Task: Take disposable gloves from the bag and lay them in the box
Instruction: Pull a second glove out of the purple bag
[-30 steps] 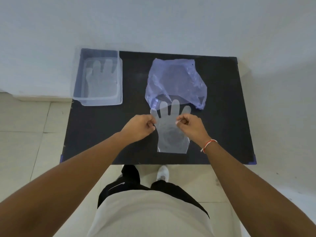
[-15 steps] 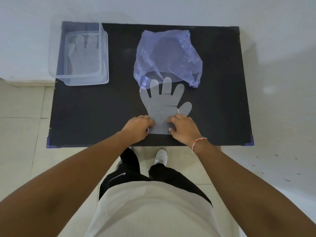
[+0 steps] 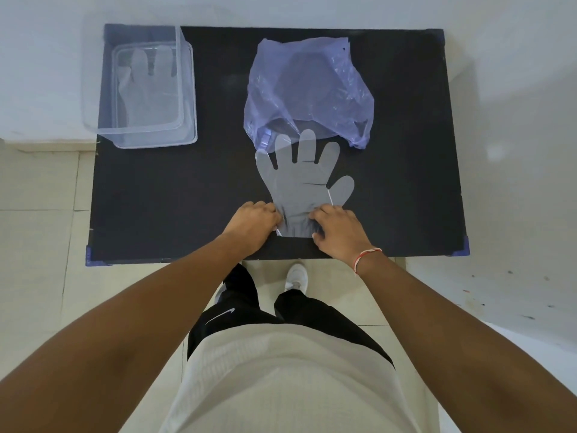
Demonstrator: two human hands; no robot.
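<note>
I see my left hand (image 3: 253, 225) and right hand (image 3: 337, 231) pinching the cuff of a clear glove (image 3: 301, 182) flat on the black worktop (image 3: 187, 189). Its fingertips touch the purple bag (image 3: 309, 89). The box (image 3: 146, 89), far left, holds another glove (image 3: 146, 89).

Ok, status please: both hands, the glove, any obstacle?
Left hand and right hand pinch glove cuff. Glove flat on table, fingertips at bag mouth. Path to box unobstructed.

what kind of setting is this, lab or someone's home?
Hard to say; it looks like a bare indoor room set up for the task. A black rectangular tabletop stands against a plain white wall on pale floor tiles, with only a clear plastic box and purple plastic bag laid out.
</note>
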